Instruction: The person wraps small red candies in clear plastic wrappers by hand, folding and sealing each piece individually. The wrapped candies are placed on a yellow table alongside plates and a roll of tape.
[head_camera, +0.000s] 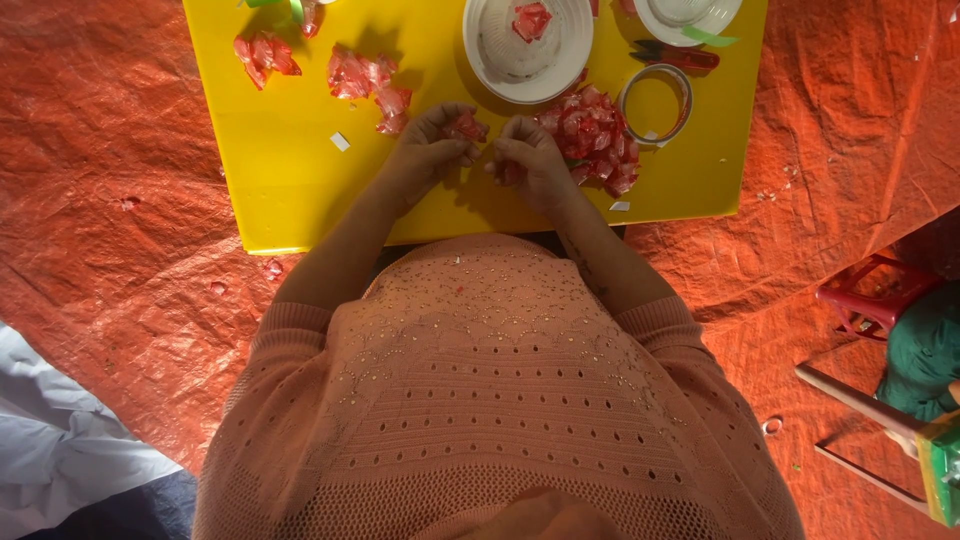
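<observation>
My left hand (428, 152) and my right hand (527, 158) meet over a yellow board (290, 170). Between the left fingertips sits a small red crinkled plastic piece (466, 126); the right fingertips touch its edge. Just right of my right hand lies a pile of similar red plastic pieces (592, 135). More red pieces (365, 78) lie to the upper left of my left hand, with another small cluster (264, 55) farther left.
A white bowl (527, 45) holding one red piece stands beyond my hands. A clear tape roll (655, 103), red scissors (676, 55) and a second white dish (688, 17) lie at the board's right. Orange tarp (110, 200) surrounds it; a red stool (875, 295) stands right.
</observation>
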